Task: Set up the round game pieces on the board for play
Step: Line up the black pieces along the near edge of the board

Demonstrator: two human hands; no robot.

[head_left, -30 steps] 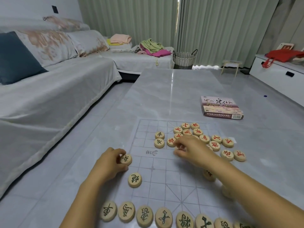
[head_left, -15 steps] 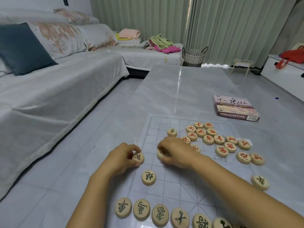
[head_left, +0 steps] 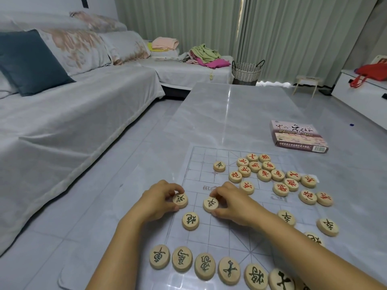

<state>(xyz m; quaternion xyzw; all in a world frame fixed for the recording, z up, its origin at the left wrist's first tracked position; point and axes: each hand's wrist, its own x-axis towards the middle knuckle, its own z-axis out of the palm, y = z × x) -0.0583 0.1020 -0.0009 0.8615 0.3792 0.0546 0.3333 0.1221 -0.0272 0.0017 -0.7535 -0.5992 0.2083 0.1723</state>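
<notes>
A clear plastic game board with a printed grid lies on the grey table. My left hand pinches a black-marked wooden disc at the board's left edge. My right hand pinches another black-marked disc two columns to the right, in the same row. A third black disc lies just below them. Several black discs stand in a row along the near edge. Several red-marked discs lie clustered on the far right of the board, with one black disc apart from them.
The game's box lies on the table to the far right. Loose black discs lie right of my forearm. A sofa runs along the left; a woven basket and a white cabinet stand beyond the table.
My right hand has carried a black disc from the red cluster toward me and to the left, down onto the board beside my left hand's disc. The view has shifted left.
</notes>
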